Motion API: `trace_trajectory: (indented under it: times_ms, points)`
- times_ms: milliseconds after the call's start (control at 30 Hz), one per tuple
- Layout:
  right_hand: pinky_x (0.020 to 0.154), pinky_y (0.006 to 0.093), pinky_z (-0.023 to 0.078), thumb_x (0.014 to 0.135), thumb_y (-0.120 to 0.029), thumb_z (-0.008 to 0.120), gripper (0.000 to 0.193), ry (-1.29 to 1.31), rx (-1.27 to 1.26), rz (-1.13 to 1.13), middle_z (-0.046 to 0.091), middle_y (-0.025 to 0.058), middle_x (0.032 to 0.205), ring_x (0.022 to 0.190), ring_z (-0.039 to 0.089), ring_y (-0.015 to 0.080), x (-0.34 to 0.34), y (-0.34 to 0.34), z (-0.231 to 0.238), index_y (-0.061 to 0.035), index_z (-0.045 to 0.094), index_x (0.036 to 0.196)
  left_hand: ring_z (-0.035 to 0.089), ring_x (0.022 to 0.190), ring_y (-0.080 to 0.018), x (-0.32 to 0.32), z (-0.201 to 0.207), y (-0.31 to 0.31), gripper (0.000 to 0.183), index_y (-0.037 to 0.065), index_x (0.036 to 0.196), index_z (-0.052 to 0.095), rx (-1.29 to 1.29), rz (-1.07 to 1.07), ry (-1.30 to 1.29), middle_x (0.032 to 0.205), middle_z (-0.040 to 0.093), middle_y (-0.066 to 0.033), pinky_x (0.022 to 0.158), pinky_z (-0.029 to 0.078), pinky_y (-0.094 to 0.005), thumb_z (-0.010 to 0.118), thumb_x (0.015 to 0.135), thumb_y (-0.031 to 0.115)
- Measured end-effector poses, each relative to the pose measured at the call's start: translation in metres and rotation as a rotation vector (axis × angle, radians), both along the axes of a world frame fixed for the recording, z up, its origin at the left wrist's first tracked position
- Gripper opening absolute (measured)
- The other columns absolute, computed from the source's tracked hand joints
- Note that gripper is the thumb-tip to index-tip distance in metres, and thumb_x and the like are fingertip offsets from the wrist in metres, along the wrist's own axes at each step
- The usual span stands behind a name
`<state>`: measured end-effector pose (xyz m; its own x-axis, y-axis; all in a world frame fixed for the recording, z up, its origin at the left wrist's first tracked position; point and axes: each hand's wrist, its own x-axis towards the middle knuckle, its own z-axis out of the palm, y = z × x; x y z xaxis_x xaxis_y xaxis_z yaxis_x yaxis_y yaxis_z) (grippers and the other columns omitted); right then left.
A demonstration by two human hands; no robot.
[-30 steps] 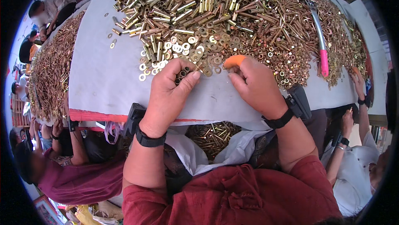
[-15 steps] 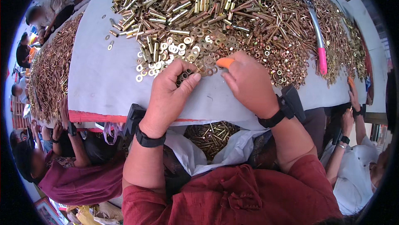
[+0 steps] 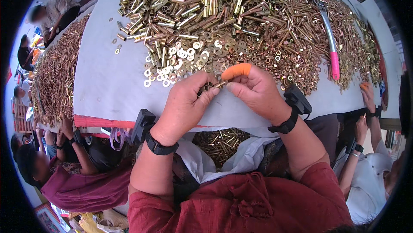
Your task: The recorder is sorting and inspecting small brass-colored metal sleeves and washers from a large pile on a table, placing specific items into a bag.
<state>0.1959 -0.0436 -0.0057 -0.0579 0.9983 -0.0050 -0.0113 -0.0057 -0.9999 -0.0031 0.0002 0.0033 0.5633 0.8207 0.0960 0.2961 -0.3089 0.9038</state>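
Note:
My left hand (image 3: pixel 187 104) is closed around several short metal sleeves (image 3: pixel 200 92), their open ends showing. Between its thumb and forefinger a thin brass-coloured bolt (image 3: pixel 221 84) sticks out to the right. At the bolt's tip, the thumb and forefinger of my right hand (image 3: pixel 262 95) meet in a pinch. That forefinger wears an orange finger cover (image 3: pixel 236 71). Whether a nut or washer sits under the pinch is hidden. Just beyond my hands lie loose flat washers (image 3: pixel 183 54), with small nuts (image 3: pixel 297 67) to their right.
Sleeves (image 3: pixel 206 7) are heaped at the back of the grey tabletop (image 3: pixel 103 82), bolts (image 3: pixel 297 30) to the right. A pink-handled tool (image 3: pixel 334 65) lies on them. An open white sack (image 3: pixel 202 164) below the edge holds finished-looking bolts. Co-workers sit on both sides.
My right hand has moved left and its fingertips now meet the bolt at my left hand. Before, the two hands were apart. The whole view has shifted slightly.

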Motion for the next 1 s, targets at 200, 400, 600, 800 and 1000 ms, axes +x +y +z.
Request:
trace_trajectory:
  times_ms: [200, 400, 600, 800, 1000]
  points:
    - [0.072, 0.028, 0.052, 0.087, -0.007, 0.064, 0.02, -0.332, 0.188, 0.032, 0.067, 0.0072, 0.094, 0.078, 0.065, 0.0148, 0.008, -0.004, -0.002, -0.0042, 0.066, 0.108, 0.057, 0.08, -0.0164, -0.001, -0.002, -0.002, 0.011, 0.002, 0.099, 0.061, 0.043, -0.042, 0.052, 0.085, 0.062, -0.0076, 0.075, 0.047, -0.029, 0.065, 0.091, 0.009]
    - [0.074, 0.0284, 0.052, 0.088, -0.008, 0.064, 0.02, -0.233, 0.227, 0.065, 0.065, 0.0081, 0.096, 0.082, 0.064, 0.015, 0.011, -0.001, -0.009, -0.0039, 0.065, 0.108, 0.059, 0.075, -0.019, 0.001, 0.0, -0.001, 0.011, 0.002, 0.098, 0.061, 0.063, -0.057, 0.065, 0.081, 0.062, -0.0099, 0.071, 0.048, -0.0311, 0.065, 0.091, 0.011]
    - [0.072, 0.0275, 0.051, 0.09, -0.009, 0.064, 0.019, -0.222, 0.063, 0.057, 0.064, 0.0078, 0.098, 0.079, 0.062, 0.0131, 0.009, -0.001, -0.014, -0.0035, 0.065, 0.108, 0.059, 0.074, -0.0204, 0.002, 0.0, 0.0, 0.011, 0.003, 0.097, 0.061, 0.064, -0.038, 0.066, 0.081, 0.062, -0.0105, 0.071, 0.048, -0.0315, 0.066, 0.09, 0.01]
    - [0.072, 0.028, 0.051, 0.088, -0.009, 0.066, 0.019, -0.226, 0.179, 0.033, 0.063, 0.0072, 0.097, 0.08, 0.062, 0.0136, 0.009, 0.001, -0.016, -0.0041, 0.066, 0.106, 0.058, 0.074, -0.0205, 0.003, 0.002, 0.0, 0.011, 0.002, 0.097, 0.061, 0.05, -0.058, 0.032, 0.081, 0.061, -0.01, 0.07, 0.048, -0.0313, 0.065, 0.09, 0.009]
    - [0.07, 0.0301, 0.051, 0.088, -0.011, 0.067, 0.017, -0.26, 0.152, 0.04, 0.064, 0.0076, 0.088, 0.078, 0.063, 0.0165, 0.005, 0.002, -0.004, -0.0038, 0.066, 0.102, 0.059, 0.072, -0.0326, 0.0, 0.003, 0.0, 0.014, 0.003, 0.098, 0.06, 0.013, -0.048, 0.038, 0.078, 0.06, -0.0162, 0.065, 0.047, -0.0369, 0.067, 0.087, 0.007]
